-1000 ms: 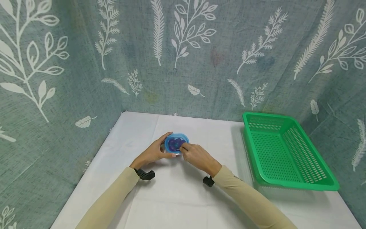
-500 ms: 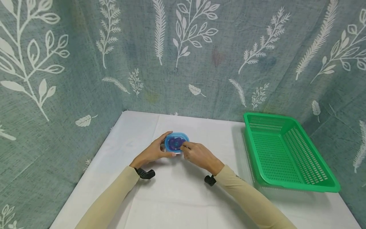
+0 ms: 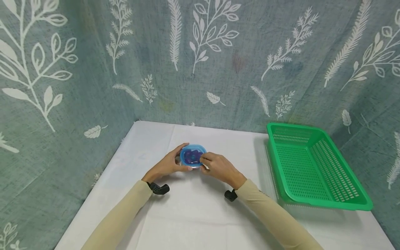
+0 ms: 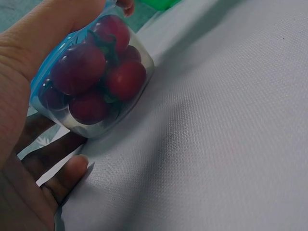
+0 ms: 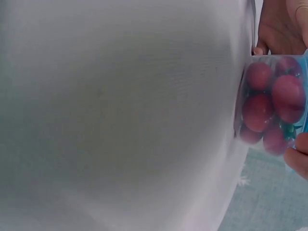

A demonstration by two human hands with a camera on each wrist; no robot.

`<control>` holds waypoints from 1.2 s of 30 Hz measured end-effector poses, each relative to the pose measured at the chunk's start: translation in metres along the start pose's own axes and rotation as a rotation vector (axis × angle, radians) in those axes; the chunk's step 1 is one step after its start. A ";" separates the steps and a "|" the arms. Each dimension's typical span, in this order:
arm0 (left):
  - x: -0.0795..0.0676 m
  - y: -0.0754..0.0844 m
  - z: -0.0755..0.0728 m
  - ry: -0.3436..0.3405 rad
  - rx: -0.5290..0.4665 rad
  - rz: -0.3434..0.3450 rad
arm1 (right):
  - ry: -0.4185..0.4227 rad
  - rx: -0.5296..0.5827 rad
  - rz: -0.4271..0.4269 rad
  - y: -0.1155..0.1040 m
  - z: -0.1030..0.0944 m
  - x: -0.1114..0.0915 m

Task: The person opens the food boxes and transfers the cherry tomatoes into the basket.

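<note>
A small clear food container with a blue lid stands on the white cloth. Several red tomatoes with green stems show through its wall; under the lid they look purple from above. My left hand grips the container from the left, thumb along the near side and fingers round the far side. At the lid's right edge, my right hand has its fingers curled and pinches the rim. In the right wrist view only the fingertips of that hand show, by the blue edge.
A green plastic basket with slotted walls stands on the right of the white-covered table. Grey-green leaf-print curtains enclose the back and sides. Each wrist wears a black camera on a strap.
My right hand has shifted slightly along the lid's right edge, and its thumb now shows lower, at the near corner. The left hand keeps its grip and the container stays in place.
</note>
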State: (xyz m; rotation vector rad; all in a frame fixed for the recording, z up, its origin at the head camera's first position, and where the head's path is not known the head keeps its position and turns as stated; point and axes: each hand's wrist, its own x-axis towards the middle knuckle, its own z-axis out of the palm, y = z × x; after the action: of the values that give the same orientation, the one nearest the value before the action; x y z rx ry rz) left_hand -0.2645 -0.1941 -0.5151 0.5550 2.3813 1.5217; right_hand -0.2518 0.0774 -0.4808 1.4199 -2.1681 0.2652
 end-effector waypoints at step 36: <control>0.001 -0.007 -0.001 -0.064 -0.166 -0.020 | -0.009 0.508 0.632 -0.017 -0.013 -0.016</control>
State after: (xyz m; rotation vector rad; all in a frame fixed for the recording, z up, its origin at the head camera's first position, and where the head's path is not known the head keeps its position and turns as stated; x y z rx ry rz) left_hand -0.2670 -0.1972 -0.5208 0.5315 2.1820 1.6478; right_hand -0.2275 0.0885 -0.4799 0.9038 -2.6202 1.0989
